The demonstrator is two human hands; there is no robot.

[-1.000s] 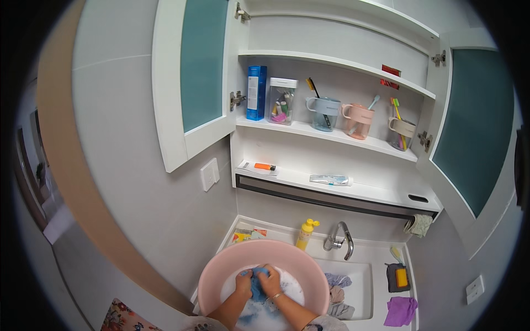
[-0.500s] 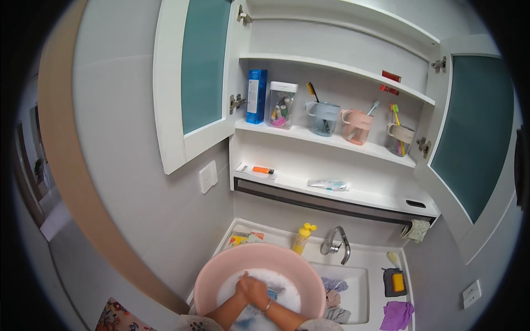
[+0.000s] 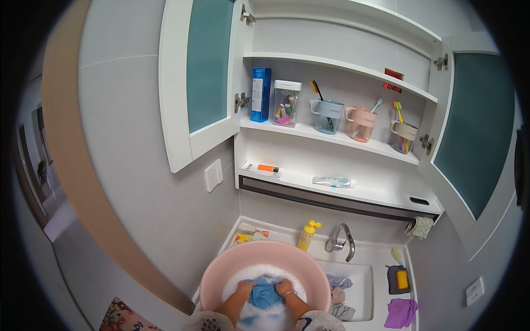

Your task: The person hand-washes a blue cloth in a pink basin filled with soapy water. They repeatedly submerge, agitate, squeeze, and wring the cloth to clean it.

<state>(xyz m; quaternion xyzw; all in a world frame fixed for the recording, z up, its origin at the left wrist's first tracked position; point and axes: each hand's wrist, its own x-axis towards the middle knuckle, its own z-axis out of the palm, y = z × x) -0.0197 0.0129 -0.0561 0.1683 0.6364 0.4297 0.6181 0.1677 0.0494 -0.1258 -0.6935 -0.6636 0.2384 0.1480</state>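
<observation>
A pink basin (image 3: 211,278) full of white suds (image 3: 256,318) stands at the lower middle. Stretched between my hands, over the foam, is a wet blue cloth (image 3: 265,296). My left hand (image 3: 243,288) is closed on its left edge. On the opposite edge my right hand (image 3: 284,287) grips it, a thin bracelet on that wrist. More blue fabric shows through the suds below; whether it belongs to the same cloth I cannot tell.
Right of the basin, a white sink (image 3: 361,300) holds crumpled clothes (image 3: 341,312) beneath a chrome faucet (image 3: 346,243). A yellow bottle (image 3: 308,236) stands behind. A yellow soap bar (image 3: 401,279) and purple cloth (image 3: 401,313) lie at right. An open cabinet (image 3: 331,140) with cups hangs above.
My hands were pressed together over the suds. They have moved apart, and the blue cloth is now spread between them. The whole view has shifted slightly.
</observation>
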